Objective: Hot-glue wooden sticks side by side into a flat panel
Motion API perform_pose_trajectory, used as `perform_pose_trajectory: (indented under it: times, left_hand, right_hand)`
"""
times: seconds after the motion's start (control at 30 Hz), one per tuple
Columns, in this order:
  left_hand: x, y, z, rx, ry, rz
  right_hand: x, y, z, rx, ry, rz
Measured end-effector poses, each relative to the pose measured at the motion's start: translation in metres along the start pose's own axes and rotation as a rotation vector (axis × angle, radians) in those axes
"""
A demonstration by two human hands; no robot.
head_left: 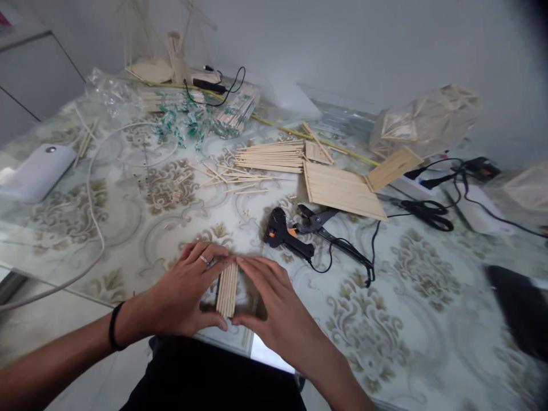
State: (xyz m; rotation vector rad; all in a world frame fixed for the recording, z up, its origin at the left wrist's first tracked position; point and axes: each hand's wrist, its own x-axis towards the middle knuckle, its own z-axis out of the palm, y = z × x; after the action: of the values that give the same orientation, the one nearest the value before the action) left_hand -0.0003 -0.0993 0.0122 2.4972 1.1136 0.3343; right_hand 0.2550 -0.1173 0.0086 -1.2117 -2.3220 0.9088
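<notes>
Left hand (pixel 184 297) and right hand (pixel 274 308), both closed on a wooden stick bundle (pixel 226 288)
Bundle lies flat at the near edge of the glass-topped table (pixel 428 319); each hand grips it, thumb at its near end, fingers at its far end. Black glue gun (pixel 285 234) just beyond-right of the bundle, cutting pliers (pixel 325 228) further right, flat stick panel (pixel 342 191) well beyond. Judged step: squaring the sticks flush; the next move calls for even pressure from both sides.

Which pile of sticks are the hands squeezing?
The small bundle right up front, pressed between the left hand and right hand. The bigger stack lies farther back, untouched.
</notes>
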Motion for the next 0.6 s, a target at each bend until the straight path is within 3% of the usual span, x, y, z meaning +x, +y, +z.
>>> perform_pose_trajectory:
  times: [0.6]
  left_hand:
    - [0.0015, 0.0043, -0.0031, -0.048, -0.012, -0.035]
  right_hand:
    - [-0.0011, 0.0022, -0.0007, 0.033, 0.064, 0.026]
